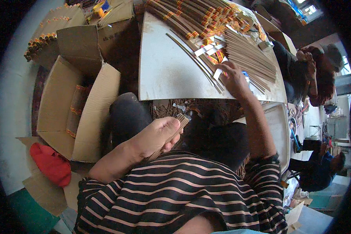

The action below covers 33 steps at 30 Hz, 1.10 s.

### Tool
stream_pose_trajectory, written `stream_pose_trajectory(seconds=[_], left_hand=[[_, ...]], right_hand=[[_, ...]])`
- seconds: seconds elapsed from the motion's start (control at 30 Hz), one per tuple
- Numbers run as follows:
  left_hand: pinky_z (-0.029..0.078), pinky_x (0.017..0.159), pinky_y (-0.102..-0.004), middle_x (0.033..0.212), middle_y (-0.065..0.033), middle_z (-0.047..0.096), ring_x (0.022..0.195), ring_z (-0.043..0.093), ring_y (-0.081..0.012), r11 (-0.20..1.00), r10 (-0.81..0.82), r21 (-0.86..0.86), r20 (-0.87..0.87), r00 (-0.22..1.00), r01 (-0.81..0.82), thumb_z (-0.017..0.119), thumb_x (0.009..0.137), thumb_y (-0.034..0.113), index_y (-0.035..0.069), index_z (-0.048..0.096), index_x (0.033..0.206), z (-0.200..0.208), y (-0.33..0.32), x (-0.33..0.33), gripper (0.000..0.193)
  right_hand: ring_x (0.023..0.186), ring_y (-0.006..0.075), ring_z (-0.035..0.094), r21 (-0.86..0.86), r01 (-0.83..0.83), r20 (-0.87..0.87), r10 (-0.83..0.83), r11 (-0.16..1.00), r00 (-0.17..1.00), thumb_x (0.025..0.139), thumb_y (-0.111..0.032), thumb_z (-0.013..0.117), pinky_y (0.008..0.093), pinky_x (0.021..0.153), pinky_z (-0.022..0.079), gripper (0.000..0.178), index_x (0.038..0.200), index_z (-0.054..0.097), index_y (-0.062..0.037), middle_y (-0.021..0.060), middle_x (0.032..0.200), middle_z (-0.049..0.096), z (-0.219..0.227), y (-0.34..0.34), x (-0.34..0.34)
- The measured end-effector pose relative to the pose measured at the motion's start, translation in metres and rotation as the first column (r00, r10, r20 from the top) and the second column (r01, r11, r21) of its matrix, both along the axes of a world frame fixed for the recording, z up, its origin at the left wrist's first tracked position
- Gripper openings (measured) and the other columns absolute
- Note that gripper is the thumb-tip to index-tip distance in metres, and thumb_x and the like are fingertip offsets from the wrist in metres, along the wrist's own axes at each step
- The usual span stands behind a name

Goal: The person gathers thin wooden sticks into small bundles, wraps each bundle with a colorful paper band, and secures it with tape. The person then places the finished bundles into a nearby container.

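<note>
My left hand is wrapped round a bundle of thin brown incense sticks, held above my lap with the stick ends pointing up and away. Over the front part of the white table, my right hand has its fingers curled down at a white paper strip, which it seems to pinch. Red and yellow paper labels lie just beyond those fingers. Loose incense sticks are fanned out to the right of the labels. A few single sticks lie to their left.
Banded incense bundles are piled at the back of the table. An open cardboard box with bundles inside stands at my left, near a red cloth. More bundles are stacked far left. Other people sit at the right.
</note>
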<state>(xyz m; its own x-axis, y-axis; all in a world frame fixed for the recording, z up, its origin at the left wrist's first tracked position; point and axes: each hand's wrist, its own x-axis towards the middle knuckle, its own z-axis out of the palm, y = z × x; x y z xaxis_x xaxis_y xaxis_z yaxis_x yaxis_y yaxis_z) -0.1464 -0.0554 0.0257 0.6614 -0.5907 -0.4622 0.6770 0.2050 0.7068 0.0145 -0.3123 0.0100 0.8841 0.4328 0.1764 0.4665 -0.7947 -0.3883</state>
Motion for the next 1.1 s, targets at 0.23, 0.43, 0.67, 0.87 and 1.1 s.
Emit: stream_pose_trajectory(seconds=[0.23,0.43,0.67,0.87,1.1], left_hand=[[0.034,0.045,-0.0167,0.066,0.0007,0.044,0.051,0.038,-0.0040,1.000,-0.022,-0.005,0.003,1.000,0.022,0.039,0.092,0.039,0.004,0.045,0.090,-0.011,0.009,0.016,0.035],[0.035,0.046,-0.0172,0.067,-0.0003,0.045,0.051,0.039,-0.0053,1.000,0.019,-0.014,-0.005,1.000,-0.019,0.040,0.090,0.043,0.004,0.046,0.092,-0.015,0.012,0.020,0.040],[0.034,0.044,-0.0173,0.064,0.0004,0.044,0.049,0.038,-0.0048,0.992,0.112,-0.057,0.074,0.991,-0.108,0.038,0.094,0.034,0.004,0.046,0.093,0.001,0.016,0.010,0.031],[0.035,0.045,-0.0157,0.066,0.0008,0.045,0.049,0.038,-0.0046,0.967,0.241,-0.124,0.154,0.958,-0.223,0.039,0.093,0.035,0.003,0.040,0.113,0.018,0.018,-0.008,0.038],[0.035,0.044,-0.0155,0.066,-0.0005,0.046,0.049,0.039,-0.0045,0.981,0.148,-0.154,0.179,0.973,-0.121,0.041,0.091,0.040,0.005,0.049,0.095,0.027,0.012,-0.023,0.036]], right_hand=[[0.111,0.0283,0.040,-0.464,-0.176,0.076,0.237,0.868,0.968,0.063,-0.010,0.065,0.0412,0.088,0.037,0.038,0.099,0.063,-0.0205,0.0076,0.111,0.050,-0.042,-0.042,0.076],[0.100,0.0264,0.049,-0.302,-0.239,0.201,0.307,0.923,0.930,0.065,-0.013,0.068,0.0371,0.084,0.038,0.015,0.077,0.060,-0.0085,0.0061,0.093,0.056,-0.022,-0.035,0.076],[0.068,0.0126,0.054,0.163,0.103,-0.265,-0.056,0.981,0.962,0.080,-0.013,0.063,0.0242,0.065,0.043,0.010,0.083,0.061,-0.0039,0.0066,0.074,0.060,0.041,0.034,-0.040],[0.065,0.0046,0.049,0.529,0.257,-0.550,0.096,0.809,0.829,0.082,-0.014,0.062,0.0190,0.059,0.041,0.012,0.083,0.060,-0.0015,-0.0010,0.072,0.058,0.027,0.063,-0.135],[0.076,0.0111,0.057,0.419,-0.263,-0.114,0.338,0.869,0.934,0.080,-0.008,0.061,0.0275,0.066,0.047,0.014,0.093,0.058,-0.0018,0.0057,0.082,0.062,0.021,0.063,-0.171]])
